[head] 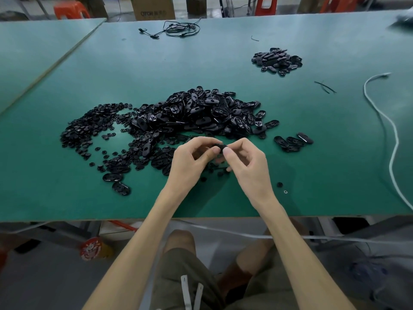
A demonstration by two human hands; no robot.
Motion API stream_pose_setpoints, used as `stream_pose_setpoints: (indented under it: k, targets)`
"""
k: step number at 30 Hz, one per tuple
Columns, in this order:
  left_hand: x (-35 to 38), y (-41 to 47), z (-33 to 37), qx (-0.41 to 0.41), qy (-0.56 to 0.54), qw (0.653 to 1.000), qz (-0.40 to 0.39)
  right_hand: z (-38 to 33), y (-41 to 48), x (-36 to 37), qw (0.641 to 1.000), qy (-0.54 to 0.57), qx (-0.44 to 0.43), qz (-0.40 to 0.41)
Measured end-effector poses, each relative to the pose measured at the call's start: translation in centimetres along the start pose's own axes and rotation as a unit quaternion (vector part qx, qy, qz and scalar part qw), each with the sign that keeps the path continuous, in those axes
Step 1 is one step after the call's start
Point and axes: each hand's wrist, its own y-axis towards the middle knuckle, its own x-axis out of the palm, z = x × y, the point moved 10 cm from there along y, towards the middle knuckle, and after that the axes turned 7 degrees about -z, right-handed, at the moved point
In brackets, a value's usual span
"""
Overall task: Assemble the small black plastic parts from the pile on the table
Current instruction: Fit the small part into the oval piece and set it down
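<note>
Hundreds of loose pieces are sitting in the big pile [201, 113] at 12 o'clock from the hands, so I'm guessing this job is barely getting going. The oval shells are heaping up in the middle of the bench [324, 171], and the little round buttons [89, 128] are spreading out toward 10 o'clock. Right now the left hand [192, 159] and right hand [243, 162] are meeting just over the near edge of that pile. Both sets of fingers [228, 151] are curling in and pinching one small black part [220, 147] between them, and it's hanging in the air, not touching the bench. I can't tell whether its pieces are seating together yet, since the fingers are covering most of it. The small heap [277, 61] way out at 1 o'clock is looking like the finished stack to me, and it's tiny next to the main pile, so nearly everything is waiting to be done. A few ovals [292, 142] are lying near the hands at 2 o'clock, done or next in line, no idea which. A white cable [388, 130] is snaking down the 3 o'clock side and a black cord [178, 30] is lying far off at 12 o'clock, neither getting in the way.
</note>
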Motion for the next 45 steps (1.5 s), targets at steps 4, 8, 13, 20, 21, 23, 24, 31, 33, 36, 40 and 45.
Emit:
stream_pose_setpoints:
  k: [4, 8, 13, 20, 21, 23, 24, 31, 33, 36, 40, 45]
  targets:
    - [-0.3, 0.0, -0.3, 0.004, -0.007, 1.000, 0.008, 0.3, 0.1, -0.2, 1.000, 0.015, 0.000, 0.010]
    - [-0.6, -0.1, -0.5, 0.002, -0.013, 1.000, 0.023, 0.7, 0.1, -0.7, 0.999, 0.013, 0.007, 0.036]
    - [-0.5, -0.1, -0.3, 0.014, -0.077, 0.997, 0.011, 1.1, 0.1, -0.7, 0.999, 0.000, 0.024, 0.031]
    - [-1.0, 0.0, -1.1, -0.003, -0.130, 0.991, 0.039, 0.8, 0.1, 0.0, 0.999, -0.041, 0.026, 0.001]
    - [-1.1, 0.0, -1.1, -0.005, -0.135, 0.990, 0.044, 0.8, 0.1, 0.1, 0.999, -0.043, 0.026, -0.004]
    - [-1.1, 0.0, -1.2, -0.007, -0.140, 0.989, 0.049, 0.8, 0.1, 0.4, 0.998, -0.052, 0.024, -0.018]
    - [-1.2, -0.1, -1.3, -0.010, -0.142, 0.989, 0.049, 0.8, 0.1, 0.6, 0.998, -0.058, 0.022, -0.023]
    - [-0.2, 0.1, -1.5, -0.024, -0.134, 0.991, 0.012, 0.6, 0.1, 1.3, 0.993, -0.103, 0.007, -0.050]
    - [-0.5, 0.0, -1.4, -0.020, -0.132, 0.991, 0.019, 0.6, 0.1, 1.3, 0.994, -0.093, 0.007, -0.050]
    - [-0.9, -0.1, -1.1, -0.001, -0.109, 0.994, 0.032, 0.6, 0.1, 0.6, 0.999, -0.044, 0.013, -0.020]
    - [-0.6, 0.1, -0.8, 0.013, -0.095, 0.995, 0.013, 0.6, 0.1, 0.0, 1.000, 0.002, 0.020, 0.012]
    - [0.0, 0.3, -1.1, -0.003, -0.118, 0.993, -0.013, 0.4, 0.2, 0.2, 1.000, -0.006, 0.014, -0.001]
